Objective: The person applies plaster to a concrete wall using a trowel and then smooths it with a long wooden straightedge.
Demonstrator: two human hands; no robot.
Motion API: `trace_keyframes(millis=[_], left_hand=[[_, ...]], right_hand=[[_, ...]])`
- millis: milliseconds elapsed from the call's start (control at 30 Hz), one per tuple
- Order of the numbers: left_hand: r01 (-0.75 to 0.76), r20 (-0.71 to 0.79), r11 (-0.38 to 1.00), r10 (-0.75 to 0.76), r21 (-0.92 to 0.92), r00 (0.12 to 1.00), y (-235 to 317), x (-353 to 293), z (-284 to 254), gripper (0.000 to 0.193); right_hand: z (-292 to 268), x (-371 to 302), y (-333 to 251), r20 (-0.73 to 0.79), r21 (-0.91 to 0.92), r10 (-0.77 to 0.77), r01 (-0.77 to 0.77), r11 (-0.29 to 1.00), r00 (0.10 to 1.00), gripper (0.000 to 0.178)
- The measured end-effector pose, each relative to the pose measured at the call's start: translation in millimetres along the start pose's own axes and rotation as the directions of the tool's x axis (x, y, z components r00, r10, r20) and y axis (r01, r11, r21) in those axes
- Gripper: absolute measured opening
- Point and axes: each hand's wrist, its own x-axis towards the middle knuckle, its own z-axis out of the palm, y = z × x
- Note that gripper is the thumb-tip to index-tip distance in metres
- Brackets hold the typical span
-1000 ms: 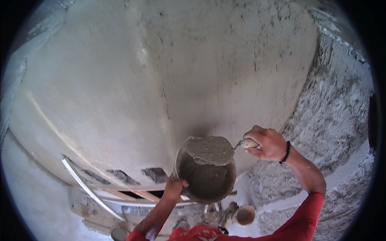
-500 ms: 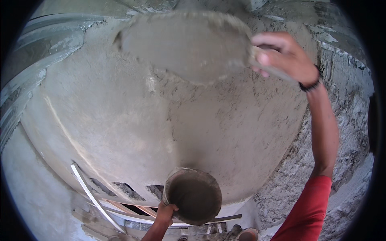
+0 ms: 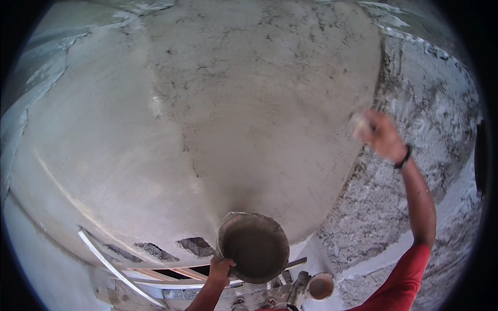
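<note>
Bucket (image 3: pixel 280 236) sits low against the smoothed grey wall (image 3: pixel 259 129), round mouth facing up at the viewer; its long axis runs roughly along the line of sight. Left hand (image 3: pixel 222 268) closed on the bucket's near-left rim, thumb over the edge. Right hand (image 3: pixel 385 136), well right of and beyond the bucket, appears curled round a pale-handled tool (image 3: pixel 359 127); motion blur hides its axis and blade. Smaller pot (image 3: pixel 331 286) lies to the bucket's near right.
</note>
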Motion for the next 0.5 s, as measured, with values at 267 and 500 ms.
trace_keyframes(millis=[267,500], left_hand=[[0.027,0.167,0.978,-0.063,0.208,0.984,9.8,8.8,70.7,0.053],[-0.004,0.312,0.977,-0.064,0.212,0.948,4.7,16.5,122.8,0.052]], right_hand=[[117.6,-135.7,-85.6,0.593,-0.501,0.151,0.216,0.838,0.791,0.025],[166.4,-213.4,-69.6,0.763,-0.407,0.379,-0.066,0.911,0.524,0.025]])
